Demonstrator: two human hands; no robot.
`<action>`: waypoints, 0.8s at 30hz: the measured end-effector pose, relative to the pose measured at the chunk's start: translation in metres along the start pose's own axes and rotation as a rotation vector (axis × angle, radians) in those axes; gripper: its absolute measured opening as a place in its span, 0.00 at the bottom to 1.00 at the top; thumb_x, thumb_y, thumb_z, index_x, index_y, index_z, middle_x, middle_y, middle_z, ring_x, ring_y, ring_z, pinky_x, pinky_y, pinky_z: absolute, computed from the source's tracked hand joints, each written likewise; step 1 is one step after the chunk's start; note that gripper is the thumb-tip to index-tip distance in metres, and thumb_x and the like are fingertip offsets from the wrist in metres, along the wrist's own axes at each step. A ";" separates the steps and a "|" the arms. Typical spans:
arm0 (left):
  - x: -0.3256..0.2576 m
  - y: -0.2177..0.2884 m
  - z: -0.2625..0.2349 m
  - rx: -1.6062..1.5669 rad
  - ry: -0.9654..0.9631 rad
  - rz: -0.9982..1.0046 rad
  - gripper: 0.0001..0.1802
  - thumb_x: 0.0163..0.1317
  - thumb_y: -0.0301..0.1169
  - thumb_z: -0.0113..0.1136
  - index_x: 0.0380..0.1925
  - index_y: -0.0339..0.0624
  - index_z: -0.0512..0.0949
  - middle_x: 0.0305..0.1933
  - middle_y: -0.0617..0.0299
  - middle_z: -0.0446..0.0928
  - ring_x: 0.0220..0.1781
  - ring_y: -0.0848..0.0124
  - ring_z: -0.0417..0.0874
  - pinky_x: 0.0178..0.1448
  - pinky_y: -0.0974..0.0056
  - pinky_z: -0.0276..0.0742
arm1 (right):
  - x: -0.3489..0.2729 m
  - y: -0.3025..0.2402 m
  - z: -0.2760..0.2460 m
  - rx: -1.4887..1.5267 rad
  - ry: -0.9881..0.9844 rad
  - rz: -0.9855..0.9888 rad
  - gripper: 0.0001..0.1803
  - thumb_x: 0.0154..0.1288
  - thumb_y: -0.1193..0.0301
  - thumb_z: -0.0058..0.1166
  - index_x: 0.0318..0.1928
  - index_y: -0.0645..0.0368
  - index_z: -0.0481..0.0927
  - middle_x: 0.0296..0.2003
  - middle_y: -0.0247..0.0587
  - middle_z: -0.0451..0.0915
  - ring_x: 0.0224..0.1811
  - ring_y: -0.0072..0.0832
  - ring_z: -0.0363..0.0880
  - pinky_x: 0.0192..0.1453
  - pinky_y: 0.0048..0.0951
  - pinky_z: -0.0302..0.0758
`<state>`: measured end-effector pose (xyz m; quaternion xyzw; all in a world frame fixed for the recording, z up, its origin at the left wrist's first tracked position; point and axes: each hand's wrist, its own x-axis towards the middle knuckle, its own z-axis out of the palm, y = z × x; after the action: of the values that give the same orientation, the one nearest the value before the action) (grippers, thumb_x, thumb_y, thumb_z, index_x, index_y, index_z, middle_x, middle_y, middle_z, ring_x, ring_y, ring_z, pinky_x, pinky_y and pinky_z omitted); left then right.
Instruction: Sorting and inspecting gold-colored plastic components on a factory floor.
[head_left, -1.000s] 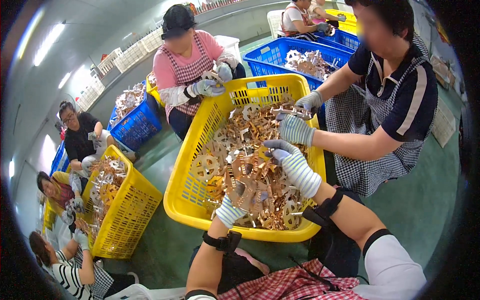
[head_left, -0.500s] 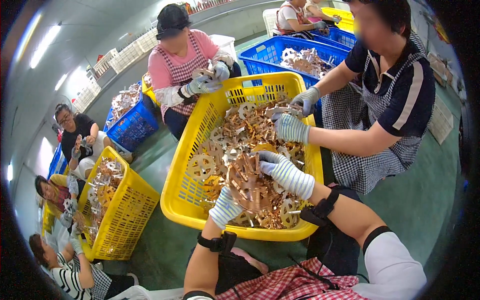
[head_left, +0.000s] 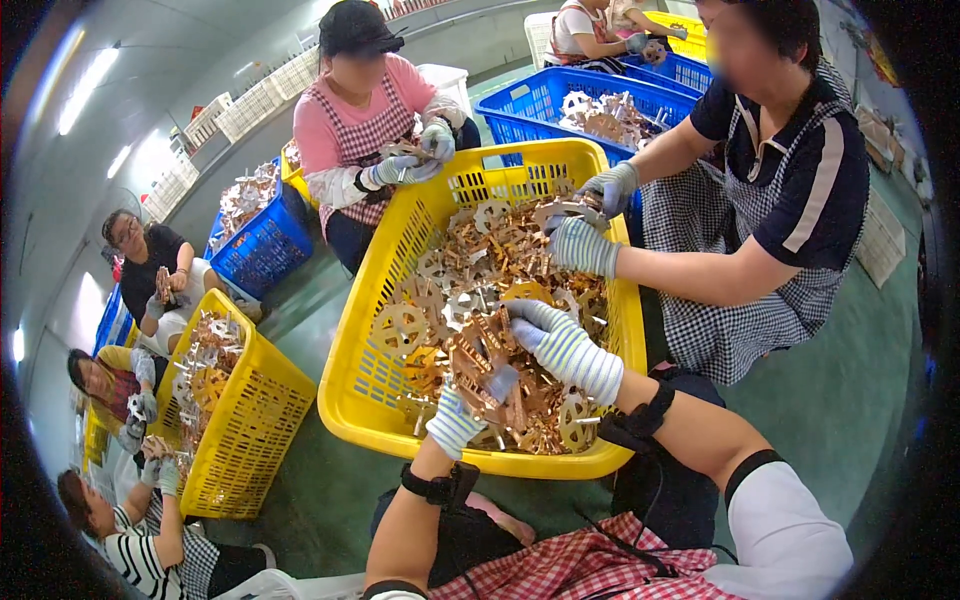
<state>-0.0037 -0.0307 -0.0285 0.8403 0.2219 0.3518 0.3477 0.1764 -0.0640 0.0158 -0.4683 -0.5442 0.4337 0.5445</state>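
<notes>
Over the near part of a yellow plastic basket [head_left: 480,463], a copper-coloured metal part [head_left: 478,362] with slots and prongs is held tilted. My left hand [head_left: 455,422], in a striped knitted glove, grips its lower left edge; some fingers are hidden behind it. My right hand [head_left: 575,348], gloved alike, has its fingers curled against the upper right edge. Beneath lie many loose copper and silver metal pieces, among them a round spoked disc [head_left: 400,329]. Across the basket's right rim, a co-worker's gloved hands [head_left: 585,247] hold a flat silvery metal part.
A person in pink [head_left: 365,120] handles parts at the basket's far left corner. Another yellow basket [head_left: 250,430] of parts stands at the left with people around it. Blue baskets [head_left: 525,115] stand behind, and another blue basket [head_left: 262,250] at left. The green floor [head_left: 800,440] surrounds them.
The copper-coloured part, smeared by motion before, is now tilted differently and shows clearer. My right hand has shifted slightly left, my left hand slightly right. The co-worker's part has turned.
</notes>
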 end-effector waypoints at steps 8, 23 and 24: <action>0.004 0.014 -0.009 -0.609 0.277 -0.407 0.17 0.57 0.30 0.56 0.45 0.34 0.71 0.32 0.57 0.78 0.30 0.64 0.79 0.35 0.61 0.77 | -0.005 -0.031 0.006 -0.070 0.156 -0.424 0.08 0.62 0.74 0.50 0.40 0.63 0.76 0.34 0.41 0.76 0.38 0.29 0.75 0.45 0.27 0.72; 0.013 0.039 -0.031 1.043 -0.120 -0.060 0.53 0.38 0.29 0.64 0.66 0.33 0.48 0.22 0.56 0.74 0.25 0.59 0.77 0.32 0.56 0.69 | -0.014 -0.048 0.002 -0.185 -0.382 -0.083 0.09 0.63 0.67 0.53 0.36 0.61 0.74 0.22 0.38 0.74 0.24 0.26 0.72 0.31 0.26 0.70; 0.014 0.039 -0.033 1.063 -0.112 -0.018 0.53 0.37 0.29 0.64 0.66 0.33 0.48 0.21 0.57 0.74 0.24 0.60 0.77 0.31 0.56 0.69 | -0.012 -0.049 0.002 -0.186 -0.381 -0.083 0.09 0.63 0.67 0.53 0.36 0.61 0.74 0.22 0.38 0.74 0.24 0.26 0.72 0.31 0.26 0.70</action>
<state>-0.0144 -0.0336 0.0230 0.9161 0.3576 0.1427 -0.1115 0.1721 -0.0847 0.0615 -0.4034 -0.6937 0.4395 0.4036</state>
